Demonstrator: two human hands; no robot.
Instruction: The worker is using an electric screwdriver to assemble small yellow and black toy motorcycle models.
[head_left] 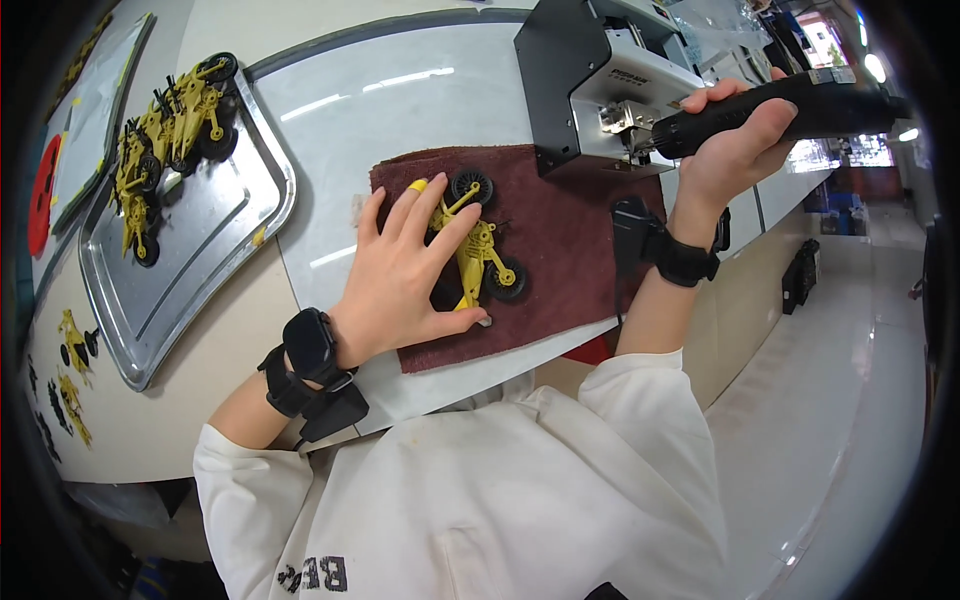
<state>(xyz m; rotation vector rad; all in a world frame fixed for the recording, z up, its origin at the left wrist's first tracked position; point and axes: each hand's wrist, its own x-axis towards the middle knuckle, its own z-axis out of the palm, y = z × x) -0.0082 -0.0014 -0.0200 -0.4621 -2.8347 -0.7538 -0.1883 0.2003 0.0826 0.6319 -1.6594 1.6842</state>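
— White sleeves fill the bottom of my view, then a black wrist device on each forearm. Past that, my left hand (400,275) lies flat, fingers spread, pressing a yellow toy motorcycle (480,255) down on the dark red cloth (560,240). One fingertip wears a yellow cap.

— Is that hand gripping the toy or only pinning it?

— Pinning, I'd say. The fingers are stretched out over the frame, not curled round it, and the thumb rests at the toy's near end. It lies on its side near the middle of the cloth, both black wheels showing.

— And your other hand?

— My right hand (735,150) is closed tight around a black electric screwdriver (790,110), held level, its tip at the small metal fitting on the front of the grey box machine (600,85) beyond the cloth. I can't tell whether a screw is on the bit.

— So which step are you in?

— Picking up a screw at the feeder, I judge, with the toy held ready. The next move calls for swinging the tip back to the toy, setting it square on a hole and keeping the left palm firm so the frame doesn't twist.

— Anything further off?

— A metal tray (215,235) well to the left, with more yellow motorcycles (165,145) heaped at its far end.
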